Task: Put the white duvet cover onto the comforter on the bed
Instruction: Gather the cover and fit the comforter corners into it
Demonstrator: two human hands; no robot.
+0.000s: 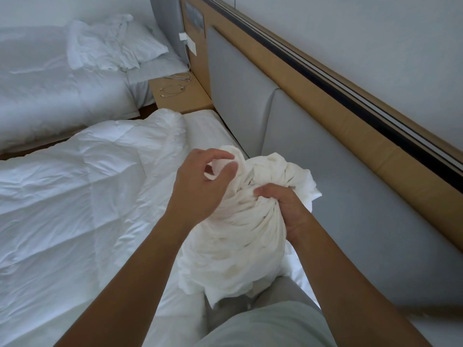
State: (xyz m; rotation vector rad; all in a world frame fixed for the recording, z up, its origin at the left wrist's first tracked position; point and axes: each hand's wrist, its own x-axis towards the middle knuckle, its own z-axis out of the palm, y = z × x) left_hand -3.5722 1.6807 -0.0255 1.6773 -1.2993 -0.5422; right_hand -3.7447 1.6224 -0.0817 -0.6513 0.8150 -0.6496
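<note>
Gripping the bunched white fabric duvet cover point(240, 236) with our right hand point(283, 209) curled tightly round its gathered neck, we are holding it beside the grey padded headboard point(350, 196). Our left hand point(198, 189) is pinching a top fold between curled fingers point(213, 152). The crinkled white quilted comforter point(75, 191) is lying spread over the bed point(208, 131) at our left.

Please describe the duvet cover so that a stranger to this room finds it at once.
Look at the nearer bed, by the grey padded headboard. The duvet cover is the cream-white bunched cloth held by the left hand and right hand, unlike the flat quilted comforter beside it.
</note>
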